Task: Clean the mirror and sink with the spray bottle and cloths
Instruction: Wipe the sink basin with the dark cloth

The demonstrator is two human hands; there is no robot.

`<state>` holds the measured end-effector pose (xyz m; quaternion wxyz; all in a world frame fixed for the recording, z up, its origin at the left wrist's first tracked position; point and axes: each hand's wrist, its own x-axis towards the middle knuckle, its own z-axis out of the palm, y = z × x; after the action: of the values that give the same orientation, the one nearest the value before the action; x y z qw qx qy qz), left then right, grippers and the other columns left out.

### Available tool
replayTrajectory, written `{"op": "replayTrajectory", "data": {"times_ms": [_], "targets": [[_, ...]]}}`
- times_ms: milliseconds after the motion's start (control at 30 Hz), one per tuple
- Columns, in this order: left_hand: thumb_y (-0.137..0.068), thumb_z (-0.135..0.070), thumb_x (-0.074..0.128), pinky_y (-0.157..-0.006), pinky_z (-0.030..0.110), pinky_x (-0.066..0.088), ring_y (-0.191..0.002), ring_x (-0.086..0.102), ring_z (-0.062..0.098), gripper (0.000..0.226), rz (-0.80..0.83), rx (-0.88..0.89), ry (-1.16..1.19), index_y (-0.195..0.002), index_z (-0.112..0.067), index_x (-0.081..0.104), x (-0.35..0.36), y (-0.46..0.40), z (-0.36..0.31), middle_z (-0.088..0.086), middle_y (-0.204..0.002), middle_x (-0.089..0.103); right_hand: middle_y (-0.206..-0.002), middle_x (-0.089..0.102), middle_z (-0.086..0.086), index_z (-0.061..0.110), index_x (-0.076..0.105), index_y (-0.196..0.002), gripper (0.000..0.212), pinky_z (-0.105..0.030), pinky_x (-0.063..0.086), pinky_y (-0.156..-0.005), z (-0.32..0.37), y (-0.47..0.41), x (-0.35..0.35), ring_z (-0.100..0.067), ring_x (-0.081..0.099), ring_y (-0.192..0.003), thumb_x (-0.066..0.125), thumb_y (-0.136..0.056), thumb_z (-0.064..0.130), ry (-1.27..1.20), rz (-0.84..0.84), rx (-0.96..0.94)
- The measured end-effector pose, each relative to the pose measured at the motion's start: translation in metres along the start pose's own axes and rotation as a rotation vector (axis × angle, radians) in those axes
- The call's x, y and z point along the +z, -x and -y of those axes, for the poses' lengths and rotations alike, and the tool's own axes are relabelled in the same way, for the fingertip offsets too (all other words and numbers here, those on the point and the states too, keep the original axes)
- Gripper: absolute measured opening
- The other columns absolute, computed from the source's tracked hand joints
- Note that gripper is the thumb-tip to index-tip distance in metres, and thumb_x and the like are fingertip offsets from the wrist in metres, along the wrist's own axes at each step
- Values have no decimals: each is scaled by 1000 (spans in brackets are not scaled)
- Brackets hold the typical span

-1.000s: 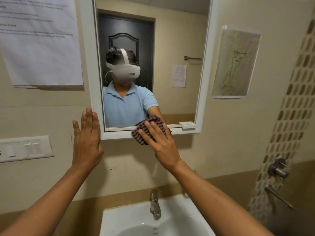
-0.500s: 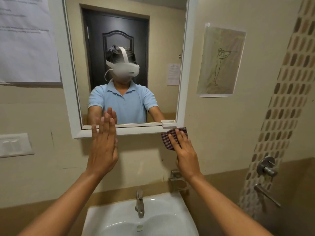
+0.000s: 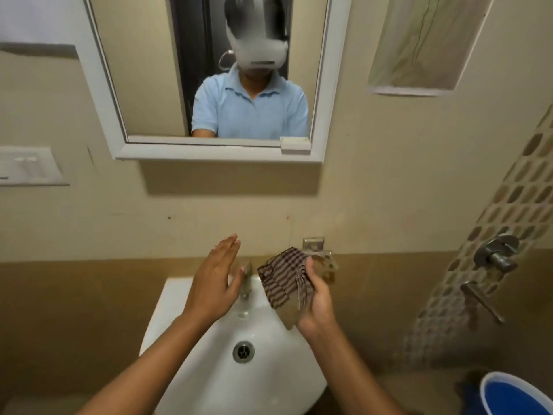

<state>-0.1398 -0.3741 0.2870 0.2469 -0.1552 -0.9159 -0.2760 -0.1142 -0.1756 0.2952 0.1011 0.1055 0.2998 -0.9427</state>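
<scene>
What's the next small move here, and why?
Probably bring the checked cloth down onto the sink basin and start wiping. The right hand grips the cloth above the basin, beside the tap; the left hand hovers open by the tap, holding nothing. No spray bottle is in view, so wiping seems likelier than spraying.

A beige painted wall (image 3: pixel 209 211) fills the small bathroom, giving way to a darker brown tiled band (image 3: pixel 74 289) lower down. A white switch plate (image 3: pixel 28 166) is mounted at left beneath a sheet of white paper (image 3: pixel 33 19); a yellowed paper with a line drawing (image 3: pixel 419 43) hangs at upper right. A strip of oval mosaic tiles (image 3: pixel 508 199) runs diagonally down the right side, beside a metal wall valve (image 3: pixel 496 253) and lever (image 3: pixel 481 301). A blue bucket (image 3: pixel 514 396) sits at the lower right corner.
</scene>
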Motion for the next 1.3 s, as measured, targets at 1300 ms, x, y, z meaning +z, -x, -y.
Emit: {"op": "replayTrajectory", "data": {"times_ms": [1300], "targets": [[-95,-48,47,-120,48,10,-151,8,30,83,600,-255,-298,-153,0,13,122,28,181,17,-162,11,-118,64,-13,15,62,-120,32,-45,41,-101,-71,-174,-131,-30,59,-111,61,-88,12,1736,-721,-345]]}}
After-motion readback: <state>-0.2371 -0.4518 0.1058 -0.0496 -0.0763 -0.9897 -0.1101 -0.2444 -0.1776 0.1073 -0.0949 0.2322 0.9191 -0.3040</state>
